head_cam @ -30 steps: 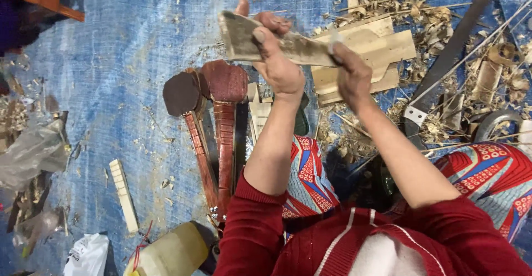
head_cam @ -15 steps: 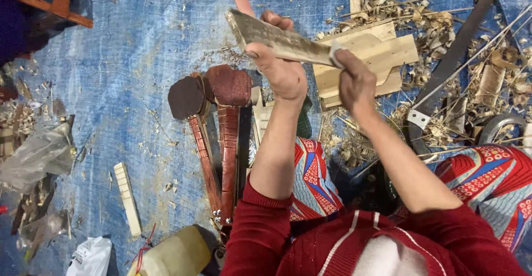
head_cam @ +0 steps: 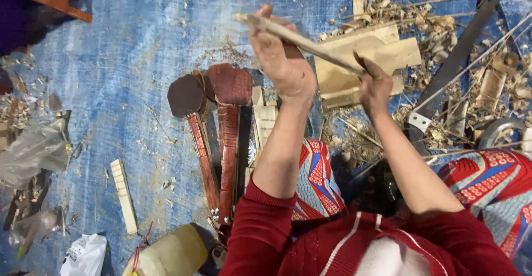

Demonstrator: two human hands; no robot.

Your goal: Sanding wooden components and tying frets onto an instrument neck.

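Turning a wooden strip edge-on above the blue tarp

Holding the wooden strip (head_cam: 299,40) aloft, the left hand (head_cam: 280,60) is clenched round its middle; the right hand (head_cam: 376,85) grips its lower end; the strip, broad-faced a second ago, now shows its thin edge, suggesting an inspection; plywood offcuts (head_cam: 366,60) lie beneath.

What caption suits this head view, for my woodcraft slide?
Both hands, left hand and right hand, hold a flat wooden piece above a blue tarp.

A blue tarp (head_cam: 138,60) covers the floor, strewn with wood shavings (head_cam: 388,15), reddish carved paddles (head_cam: 227,137), pale boards (head_cam: 366,60) and a white strip (head_cam: 123,195).
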